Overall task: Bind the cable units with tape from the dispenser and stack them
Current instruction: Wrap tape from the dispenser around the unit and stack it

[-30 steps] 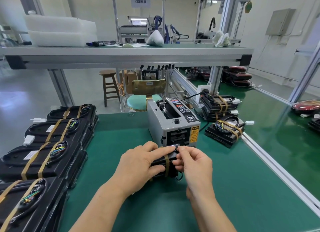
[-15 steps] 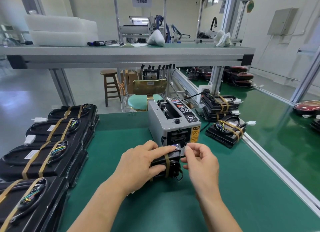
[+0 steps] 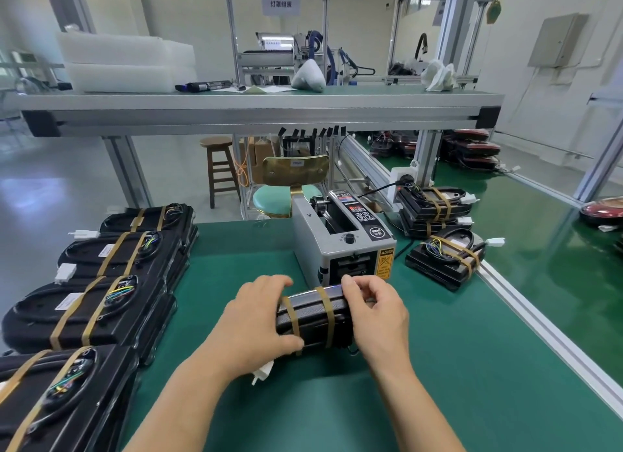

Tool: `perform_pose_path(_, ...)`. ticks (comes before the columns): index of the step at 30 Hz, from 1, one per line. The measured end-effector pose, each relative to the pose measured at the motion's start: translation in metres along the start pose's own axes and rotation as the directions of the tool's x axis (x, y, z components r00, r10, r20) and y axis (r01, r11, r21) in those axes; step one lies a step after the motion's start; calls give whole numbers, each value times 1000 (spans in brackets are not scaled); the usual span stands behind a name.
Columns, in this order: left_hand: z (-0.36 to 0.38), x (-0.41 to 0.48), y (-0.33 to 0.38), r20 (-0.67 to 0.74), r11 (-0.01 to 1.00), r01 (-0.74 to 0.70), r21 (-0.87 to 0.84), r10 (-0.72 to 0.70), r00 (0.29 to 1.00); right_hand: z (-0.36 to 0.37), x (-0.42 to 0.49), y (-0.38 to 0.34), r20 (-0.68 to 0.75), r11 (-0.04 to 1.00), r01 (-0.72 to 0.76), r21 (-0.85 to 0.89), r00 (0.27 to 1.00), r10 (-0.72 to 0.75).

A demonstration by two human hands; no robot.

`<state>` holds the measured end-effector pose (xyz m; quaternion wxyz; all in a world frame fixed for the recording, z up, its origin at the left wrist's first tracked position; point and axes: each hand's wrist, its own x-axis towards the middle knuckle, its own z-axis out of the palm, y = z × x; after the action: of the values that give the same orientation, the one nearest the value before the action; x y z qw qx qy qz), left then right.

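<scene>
A black cable unit (image 3: 312, 316) with two brown tape bands stands tilted on its edge on the green mat, just in front of the grey tape dispenser (image 3: 340, 239). My left hand (image 3: 256, 327) grips its left end, thumb underneath and fingers over the top. My right hand (image 3: 374, 313) holds the right end with curled fingers on the upper edge. A white connector (image 3: 263, 372) pokes out below my left hand. Whether a tape strip is in my right fingers is hidden.
Taped black units lie stacked in rows at the left (image 3: 91, 303). More bound units sit right of the dispenser (image 3: 445, 262) and behind it (image 3: 435, 205). An aluminium rail (image 3: 539, 330) borders the mat on the right. A shelf (image 3: 256, 109) spans overhead.
The unit has been tipped up from lying flat onto its edge, showing its ribbed side. My right hand moved from the dispenser's outlet onto the unit's right end.
</scene>
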<state>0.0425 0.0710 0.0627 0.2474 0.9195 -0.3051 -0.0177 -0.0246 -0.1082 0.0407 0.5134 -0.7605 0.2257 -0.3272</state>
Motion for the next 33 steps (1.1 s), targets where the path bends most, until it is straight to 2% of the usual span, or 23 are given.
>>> perform_pose_path(3,0,-8,-14,5,962,197,-191,-200,980,-1,-2,8,61,999,-35,28,998,33)
perform_pose_path(7,2,-16,-18,8,892,286,-349,-303,953,-4,-11,20,240,975,-124,184,968,78)
perform_pose_path(9,0,-18,-20,8,855,308,-417,-335,942,-7,-18,34,375,984,-127,128,924,70)
perform_pose_path(11,-4,-19,-24,25,815,312,-488,-345,938,-8,-25,45,457,999,-32,-19,889,37)
perform_pose_path(13,-6,-20,-25,37,784,311,-537,-347,937,-5,-29,47,427,993,65,-97,904,-18)
perform_pose_path(16,-9,-21,-27,40,707,300,-640,-360,932,4,-32,43,360,985,132,-109,929,-85)
perform_pose_path(19,-16,-25,-30,-9,656,253,-711,-368,930,20,-38,37,323,991,109,-70,943,-81)
perform_pose_path(23,-29,-35,-38,-37,612,170,-772,-310,950,39,-40,35,336,998,66,-7,940,-59)
perform_pose_path(25,-33,-35,-42,-60,576,171,-800,-360,931,45,-41,35,366,997,83,-6,928,-75)
perform_pose_path(28,-33,-30,-49,-98,596,208,-776,-439,893,51,-40,32,387,992,123,-33,916,-101)
perform_pose_path(33,-40,-22,-66,-31,652,266,-710,-406,913,54,-34,30,415,982,169,-84,902,-119)
